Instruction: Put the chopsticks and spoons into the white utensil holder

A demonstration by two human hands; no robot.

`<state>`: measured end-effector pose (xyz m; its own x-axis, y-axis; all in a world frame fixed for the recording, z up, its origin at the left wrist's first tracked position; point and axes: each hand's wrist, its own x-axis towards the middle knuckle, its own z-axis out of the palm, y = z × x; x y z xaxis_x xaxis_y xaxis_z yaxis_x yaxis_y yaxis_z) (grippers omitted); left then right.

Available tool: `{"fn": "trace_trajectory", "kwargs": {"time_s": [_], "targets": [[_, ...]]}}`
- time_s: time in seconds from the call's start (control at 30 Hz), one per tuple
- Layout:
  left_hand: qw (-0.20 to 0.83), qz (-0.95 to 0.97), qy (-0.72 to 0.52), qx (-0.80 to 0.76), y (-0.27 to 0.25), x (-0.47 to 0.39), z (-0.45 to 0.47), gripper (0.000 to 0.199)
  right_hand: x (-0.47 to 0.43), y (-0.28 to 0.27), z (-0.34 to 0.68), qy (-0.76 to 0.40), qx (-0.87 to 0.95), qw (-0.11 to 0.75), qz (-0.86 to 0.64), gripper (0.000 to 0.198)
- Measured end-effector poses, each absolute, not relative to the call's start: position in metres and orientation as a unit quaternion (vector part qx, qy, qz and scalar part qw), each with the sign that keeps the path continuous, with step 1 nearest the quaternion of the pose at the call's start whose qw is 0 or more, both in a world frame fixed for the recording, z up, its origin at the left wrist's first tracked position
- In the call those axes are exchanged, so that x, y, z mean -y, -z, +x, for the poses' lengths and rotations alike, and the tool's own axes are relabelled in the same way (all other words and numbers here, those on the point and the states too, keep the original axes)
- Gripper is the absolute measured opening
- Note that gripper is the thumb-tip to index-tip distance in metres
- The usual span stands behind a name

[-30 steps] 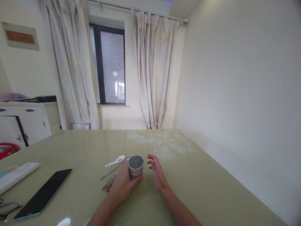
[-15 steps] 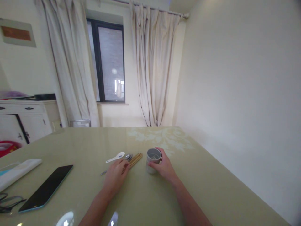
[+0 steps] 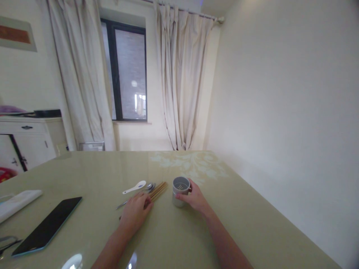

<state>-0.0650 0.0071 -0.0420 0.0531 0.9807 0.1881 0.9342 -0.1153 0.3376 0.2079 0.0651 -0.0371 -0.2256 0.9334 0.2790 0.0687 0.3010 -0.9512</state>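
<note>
Upright on the table stands a grey cup-shaped holder [image 3: 179, 198] with small holes in its bottom. My right hand [image 3: 195, 198] is closed around its right side, thumb across the front. To the left, my left hand [image 3: 136, 209] curls over a bundle of wooden chopsticks [image 3: 158, 191], which lies flat on the table. Their far ends stick out past the fingers, and the hand hides most of the rest. Just beyond that hand are metal spoons [image 3: 150, 185] with thin handles, and a white soup spoon [image 3: 135, 187] with a blue mark.
The glossy green table [image 3: 92, 172] meets a white wall on the right. At the left lie a black tablet [image 3: 49, 224], a white object [image 3: 21, 203] and eyeglasses [image 3: 8, 243], partly cut off. A white cabinet [image 3: 30, 138] and a curtained window [image 3: 131, 74] stand behind.
The view has shifted slightly, moving everything a little left. My left hand has drawn back slightly along the chopsticks. My right hand keeps its hold on the grey holder.
</note>
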Motion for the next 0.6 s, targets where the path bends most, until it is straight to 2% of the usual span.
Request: {"fn": "trace_trajectory", "kwargs": {"time_s": [0.13, 0.27, 0.47, 0.6], "targets": [[0.056, 0.723, -0.194, -0.661, 0.042, -0.006, -0.063, 0.016, -0.053, 0.031, 0.2, -0.471, 0.684, 0.436, -0.346, 0.075], [0.062, 0.715, -0.285, -0.635, 0.039, -0.003, -0.06, 0.023, -0.039, 0.023, 0.192, -0.512, 0.706, 0.396, -0.289, 0.074], [0.164, 0.641, -0.442, -0.605, 0.038, -0.002, -0.053, 0.04, -0.026, 0.012, 0.194, -0.549, 0.714, 0.342, -0.269, 0.082], [0.153, 0.662, -0.489, -0.547, 0.035, 0.003, -0.043, 0.033, -0.023, 0.012, 0.195, -0.597, 0.688, 0.33, -0.248, 0.098]]}}
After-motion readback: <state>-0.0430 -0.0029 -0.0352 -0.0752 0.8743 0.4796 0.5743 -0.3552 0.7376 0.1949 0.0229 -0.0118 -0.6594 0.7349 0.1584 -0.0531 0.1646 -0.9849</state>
